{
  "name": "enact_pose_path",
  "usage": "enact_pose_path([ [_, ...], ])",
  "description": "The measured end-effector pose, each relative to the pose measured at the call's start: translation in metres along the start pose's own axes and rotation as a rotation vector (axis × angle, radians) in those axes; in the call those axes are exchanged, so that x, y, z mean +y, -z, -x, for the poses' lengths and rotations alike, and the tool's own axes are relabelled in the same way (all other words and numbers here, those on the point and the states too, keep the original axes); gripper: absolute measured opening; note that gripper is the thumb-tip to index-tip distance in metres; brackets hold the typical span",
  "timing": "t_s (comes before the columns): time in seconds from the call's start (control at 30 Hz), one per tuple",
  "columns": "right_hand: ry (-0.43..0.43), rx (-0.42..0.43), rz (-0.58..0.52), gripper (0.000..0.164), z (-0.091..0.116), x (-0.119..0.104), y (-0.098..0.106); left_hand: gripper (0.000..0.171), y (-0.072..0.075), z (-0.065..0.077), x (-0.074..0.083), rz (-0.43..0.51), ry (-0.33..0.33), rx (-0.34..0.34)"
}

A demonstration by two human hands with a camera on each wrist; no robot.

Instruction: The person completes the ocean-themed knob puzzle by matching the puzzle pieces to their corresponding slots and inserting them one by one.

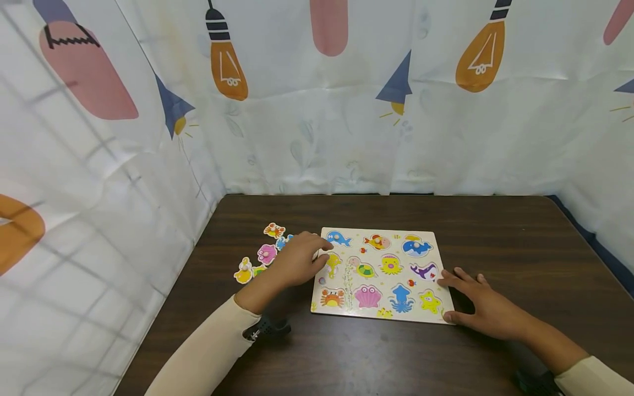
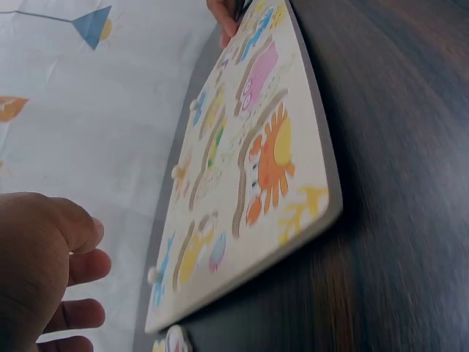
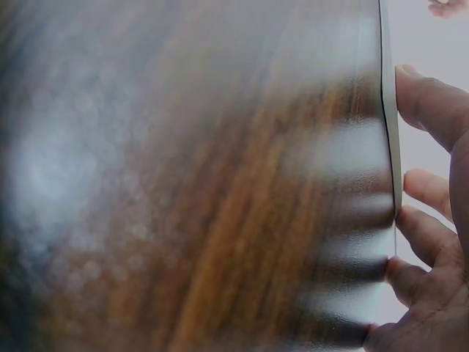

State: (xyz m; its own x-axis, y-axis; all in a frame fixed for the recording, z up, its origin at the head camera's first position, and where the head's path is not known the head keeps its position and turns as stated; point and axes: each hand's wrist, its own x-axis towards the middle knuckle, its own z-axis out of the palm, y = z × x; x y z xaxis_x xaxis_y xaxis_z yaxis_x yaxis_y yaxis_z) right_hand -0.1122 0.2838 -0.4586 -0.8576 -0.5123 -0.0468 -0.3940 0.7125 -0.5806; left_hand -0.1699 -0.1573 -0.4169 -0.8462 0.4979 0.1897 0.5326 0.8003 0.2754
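A wooden sea-animal puzzle board (image 1: 381, 279) lies flat on the table. Knobbed pieces, among them a blue whale (image 1: 339, 238) and a red-and-yellow fish (image 1: 377, 242), sit in its far row; the lower recesses show printed animals. My left hand (image 1: 299, 258) hovers at the board's left edge, fingers loosely bent and empty in the left wrist view. Thumb and fingers spread, my right hand (image 1: 487, 305) touches the board's right edge. Loose pieces lie left of the board, partly behind my left hand: a crab (image 1: 274, 230), a pink shell (image 1: 267, 254) and a yellow piece (image 1: 244, 270).
Part of a blue piece (image 1: 281, 242) and a green piece (image 1: 258, 270) show beside my left hand and forearm. The dark wooden table (image 1: 376, 357) meets a printed white curtain (image 1: 317, 148) at its far edge and left side.
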Motion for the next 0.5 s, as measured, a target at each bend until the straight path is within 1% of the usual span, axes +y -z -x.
enact_pose_path([
  [0.23, 0.010, 0.002, -0.003, 0.075, 0.000, 0.000, 0.000, 0.022, 0.007, 0.020, -0.019, 0.020, 0.031, 0.049],
  [0.5, -0.004, 0.005, -0.008, 0.076, -0.001, 0.001, -0.001, 0.022, 0.016, 0.041, -0.034, 0.032, 0.043, 0.097],
])
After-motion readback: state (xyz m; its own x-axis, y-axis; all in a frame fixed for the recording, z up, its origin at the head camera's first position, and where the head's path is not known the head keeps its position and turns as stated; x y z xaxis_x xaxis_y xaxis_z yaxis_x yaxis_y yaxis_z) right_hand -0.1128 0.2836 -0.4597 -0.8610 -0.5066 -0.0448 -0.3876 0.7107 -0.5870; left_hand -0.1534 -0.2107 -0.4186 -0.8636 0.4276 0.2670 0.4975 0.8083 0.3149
